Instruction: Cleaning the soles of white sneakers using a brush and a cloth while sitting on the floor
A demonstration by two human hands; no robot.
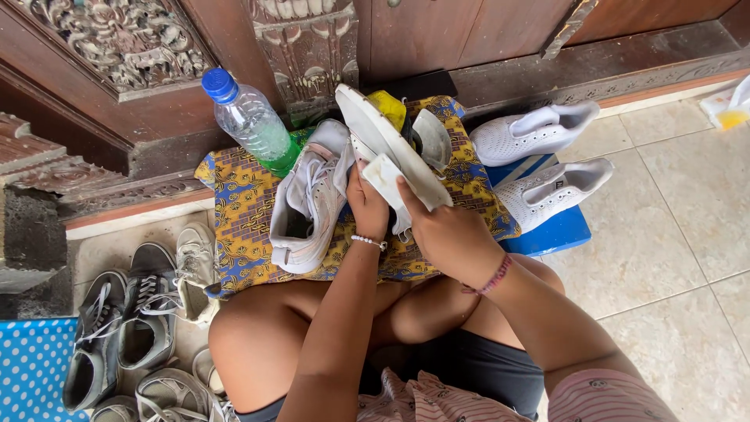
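Over patterned cloth (242, 227), both hands (449, 234) grip shoe (391, 144), sole-up, toe upper-left.

This is the entrance of a home, at the foot of a dark carved wooden door (125, 39) with ornate floral panels. The floor is pale tile (664, 234), and worn grey sneakers (133, 328) crowd beside the threshold as at a house doorway. A patterned cloth (234, 211) spread on the floor carries white sneakers (539, 156) and a plastic water bottle (250, 121).
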